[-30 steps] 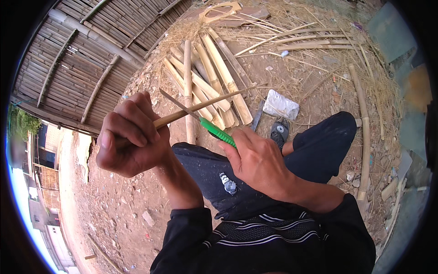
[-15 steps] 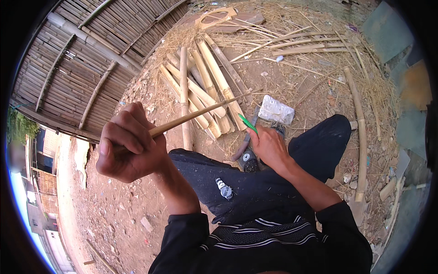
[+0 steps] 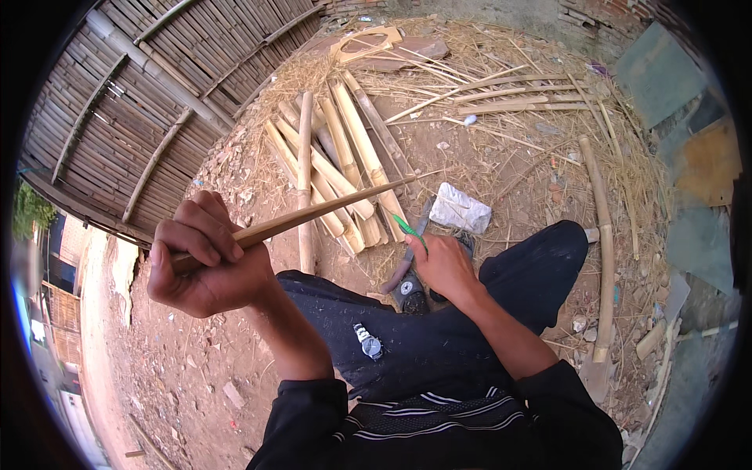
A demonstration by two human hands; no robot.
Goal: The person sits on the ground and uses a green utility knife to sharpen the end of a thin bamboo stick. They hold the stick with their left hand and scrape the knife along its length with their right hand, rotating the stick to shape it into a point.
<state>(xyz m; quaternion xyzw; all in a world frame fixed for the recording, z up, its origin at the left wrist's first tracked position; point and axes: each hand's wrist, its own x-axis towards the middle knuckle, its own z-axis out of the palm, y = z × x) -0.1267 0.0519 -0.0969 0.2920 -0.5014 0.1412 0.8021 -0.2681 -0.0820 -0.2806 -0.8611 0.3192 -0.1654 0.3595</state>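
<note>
Raised at the left, my left hand (image 3: 200, 262) is closed in a fist around a long, thin bamboo stick (image 3: 321, 207). The stick slants up to the right and tapers to a fine tip near a white block. My right hand (image 3: 445, 270) is closed, above my bent legs, on a slim green ridged object (image 3: 409, 231); the rest of it is hidden by my fingers, so its kind is unclear. A blade with a curved brown handle (image 3: 399, 274) lies beside my dark shoe (image 3: 409, 296), just left of the right hand.
Split bamboo pieces (image 3: 356, 141) lie piled ahead, with a bamboo pole (image 3: 305, 180) across them. The white block (image 3: 460, 209) sits beyond my right hand. A wristwatch (image 3: 368, 342) rests on my thigh. Another pole (image 3: 600, 251) lies at right; a bamboo wall (image 3: 117, 110) stands at left.
The view has shifted slightly, so the ground and legs sit lower and farther left. The stick's tip has moved right, nearer the white block. Both hands keep their grip.
</note>
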